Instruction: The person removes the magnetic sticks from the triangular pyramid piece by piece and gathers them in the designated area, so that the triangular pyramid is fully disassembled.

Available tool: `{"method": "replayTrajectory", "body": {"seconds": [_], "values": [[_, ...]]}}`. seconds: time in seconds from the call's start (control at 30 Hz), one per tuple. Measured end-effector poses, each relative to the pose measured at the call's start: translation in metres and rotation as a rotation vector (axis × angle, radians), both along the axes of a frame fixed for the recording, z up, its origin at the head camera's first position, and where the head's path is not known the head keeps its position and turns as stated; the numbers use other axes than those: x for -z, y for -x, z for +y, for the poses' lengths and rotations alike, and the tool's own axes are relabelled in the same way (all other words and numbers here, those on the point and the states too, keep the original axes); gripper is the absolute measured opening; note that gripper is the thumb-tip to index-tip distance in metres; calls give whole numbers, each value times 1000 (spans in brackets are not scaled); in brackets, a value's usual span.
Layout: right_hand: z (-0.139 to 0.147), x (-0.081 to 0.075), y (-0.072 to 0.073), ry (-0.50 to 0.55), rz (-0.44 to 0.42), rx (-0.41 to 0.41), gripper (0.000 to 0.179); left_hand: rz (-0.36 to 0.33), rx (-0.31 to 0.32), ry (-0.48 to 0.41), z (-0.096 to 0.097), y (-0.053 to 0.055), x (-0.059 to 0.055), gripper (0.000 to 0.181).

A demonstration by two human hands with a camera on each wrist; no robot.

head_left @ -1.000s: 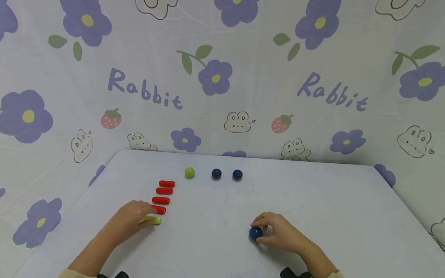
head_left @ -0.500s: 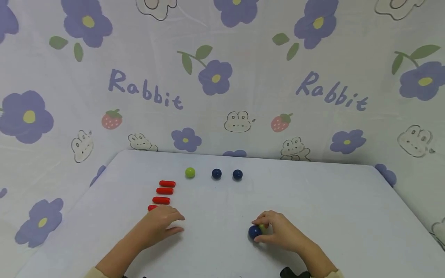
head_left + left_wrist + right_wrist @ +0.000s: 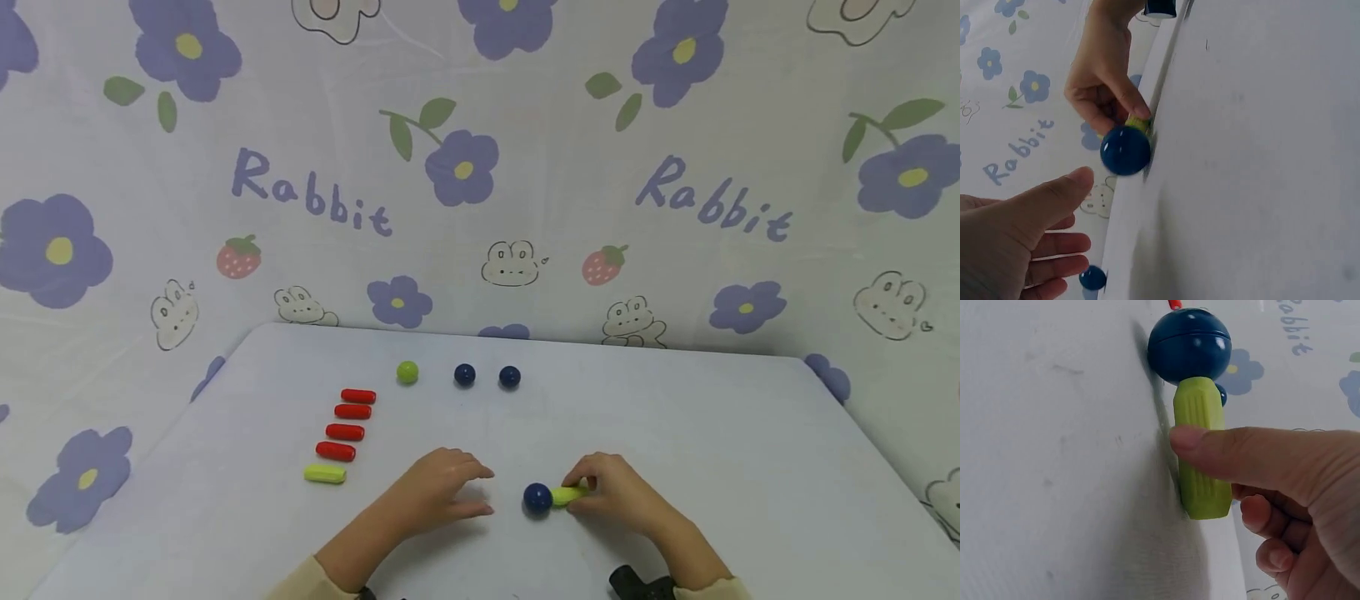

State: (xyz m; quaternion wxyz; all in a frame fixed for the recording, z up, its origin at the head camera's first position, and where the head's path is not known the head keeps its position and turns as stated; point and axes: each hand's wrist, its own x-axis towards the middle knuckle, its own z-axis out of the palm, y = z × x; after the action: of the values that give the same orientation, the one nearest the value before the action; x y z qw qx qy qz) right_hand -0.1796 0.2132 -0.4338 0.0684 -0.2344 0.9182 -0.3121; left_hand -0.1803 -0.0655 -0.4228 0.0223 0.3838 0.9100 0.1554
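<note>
My right hand [image 3: 626, 493] pinches a ribbed yellow-green stick [image 3: 1200, 494] between thumb and fingers, low over the white table. A glossy dark blue ball [image 3: 537, 498] sits against the stick's far end, touching it in the right wrist view. Left of the ball is my left hand [image 3: 431, 498], thumb and fingers spread apart, with nothing between them. In the left wrist view the ball [image 3: 1125, 150] lies just beyond the left thumb tip, and the right hand [image 3: 1102, 78] partly hides the stick.
Several red sticks [image 3: 345, 432] lie in a column at the left, with another yellow-green stick [image 3: 325, 474] below them. Along the back are a green ball [image 3: 407, 372] and two dark blue balls, one left [image 3: 465, 375], one right [image 3: 510, 377]. Behind the table [image 3: 712, 433] hangs a patterned cloth [image 3: 555, 167].
My left hand has left the yellow-green stick beneath the red ones and moved right, towards the blue ball. My right fingers have shifted off the ball onto the stick; the ball moved slightly left.
</note>
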Motion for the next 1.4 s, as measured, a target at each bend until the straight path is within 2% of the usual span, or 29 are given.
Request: {"method": "replayTrajectory", "body": {"seconds": [0.17, 0.4, 0.5, 0.7, 0.9, 0.97, 1.03, 1.17, 1.27, 1.4], "values": [[-4, 2, -1, 17, -19, -17, 19, 1, -8, 35, 28, -1, 5, 52], [-9, -2, -5, 44, -17, -48, 19, 28, 13, 4, 46, -2, 10, 44], [-11, -3, -6, 48, -20, -50, 19, 48, 22, -13, 49, -2, 9, 40], [-11, -2, -6, 45, -33, -53, 19, 41, 13, -7, 51, -1, 9, 38], [-8, 1, -3, 48, -48, -58, 21, 90, 52, -28, 48, 3, 13, 36], [-7, 1, -3, 46, -50, -45, 21, 97, 36, -45, 44, 5, 14, 29], [-5, 1, -3, 41, -49, -22, 21, 84, 7, -63, 40, 7, 14, 24], [-3, 1, -3, 52, -48, -29, 21, -3, -55, -101, 39, 7, 11, 39], [-3, 0, -3, 69, -39, -82, 22, -50, -49, -87, 45, 5, 11, 53], [-3, 0, -4, 70, -33, -84, 22, -38, -25, -66, 53, 4, 15, 41]]}}
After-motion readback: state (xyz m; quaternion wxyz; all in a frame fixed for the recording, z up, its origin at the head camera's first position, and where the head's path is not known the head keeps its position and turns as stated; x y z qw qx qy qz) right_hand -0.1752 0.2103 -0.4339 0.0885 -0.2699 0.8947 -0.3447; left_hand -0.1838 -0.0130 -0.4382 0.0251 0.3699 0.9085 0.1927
